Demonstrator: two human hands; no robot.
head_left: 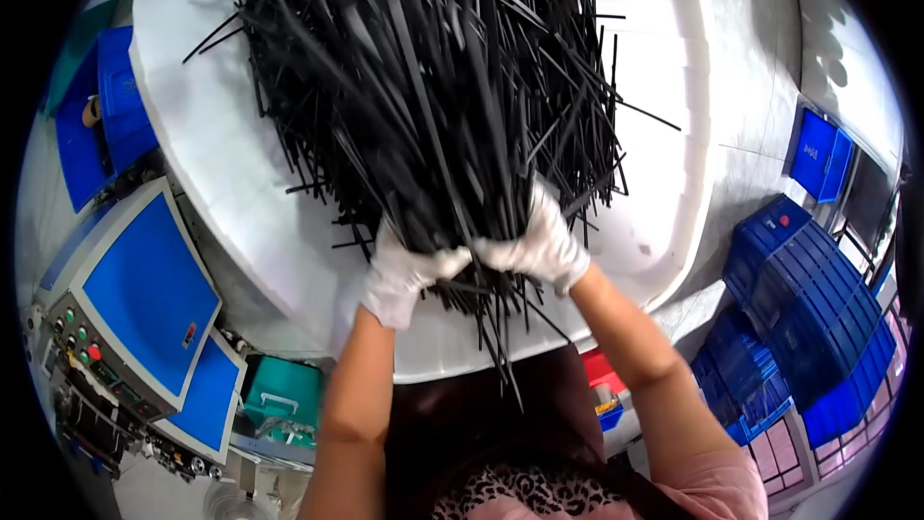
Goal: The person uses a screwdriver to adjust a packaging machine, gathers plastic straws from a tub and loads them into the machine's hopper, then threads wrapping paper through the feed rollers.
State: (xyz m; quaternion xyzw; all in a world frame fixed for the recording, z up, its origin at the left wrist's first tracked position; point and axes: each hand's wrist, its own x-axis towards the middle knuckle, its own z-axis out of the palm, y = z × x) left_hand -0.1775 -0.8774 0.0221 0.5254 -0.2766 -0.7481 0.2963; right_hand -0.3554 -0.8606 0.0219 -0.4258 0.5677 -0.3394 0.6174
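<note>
A left hand in a white glove [393, 272] and a right hand in a white glove [541, 243] clasp the near end of a thick bundle of long, thin black strips [433, 144] from either side, thumbs turned inward. The bundle fans away toward 12 o'clock, blurred in places. A few strip ends poke out below the hands toward 6 o'clock.

Around and beyond it, a loose heap of matching black strips [585, 125] lies in a large, rounded white plastic tub [197, 169], with stray strips sticking out toward 10 and 2 o'clock.

Outside the tub, a pale machine with a blue top panel and coloured buttons [149, 289] stands at 9 o'clock, a teal plastic crate [281, 395] at 8, and ribbed dark-blue plastic crates [808, 294] at 4.
</note>
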